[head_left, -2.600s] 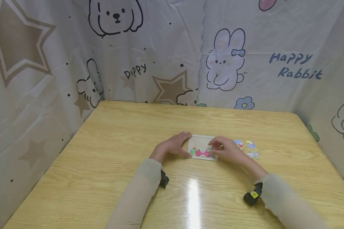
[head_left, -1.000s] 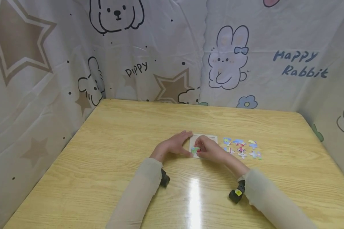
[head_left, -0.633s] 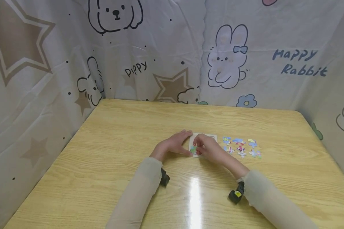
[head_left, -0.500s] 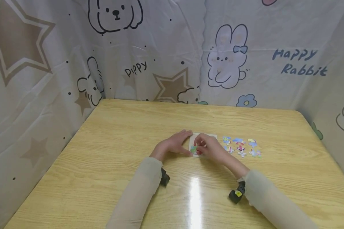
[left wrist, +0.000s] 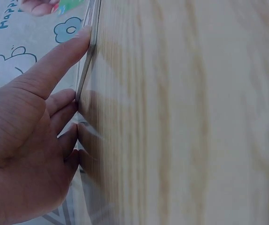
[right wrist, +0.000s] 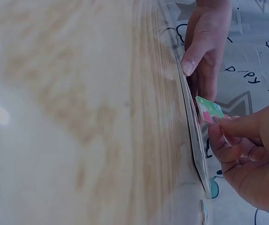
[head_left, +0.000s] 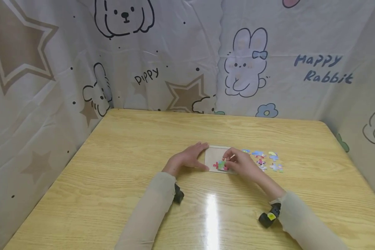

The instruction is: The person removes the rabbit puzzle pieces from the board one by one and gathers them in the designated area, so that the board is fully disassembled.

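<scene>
A pale, shallow puzzle tray (head_left: 213, 155) lies flat on the wooden table (head_left: 137, 166). My left hand (head_left: 196, 158) rests against the tray's left edge, thumb at the near corner and fingers at the far one. In the left wrist view the thumb (left wrist: 59, 56) lies straight along the tray's rim (left wrist: 88, 51). My right hand (head_left: 237, 163) pinches a green and pink puzzle piece (head_left: 221, 165) low over the tray's near edge. In the right wrist view the puzzle piece (right wrist: 209, 109) is tilted, held just above the tray's rim (right wrist: 193, 140) by my right hand (right wrist: 247, 150).
Several loose coloured puzzle pieces (head_left: 267, 159) lie on the table just right of the tray. A cartoon-printed cloth (head_left: 243, 62) walls in the back and both sides of the table. A light glare (head_left: 210, 211) shows on the near part of the table.
My right hand has carried the green and pink piece from the tray's left part to its near middle. The left hand has stayed at the tray's left edge.
</scene>
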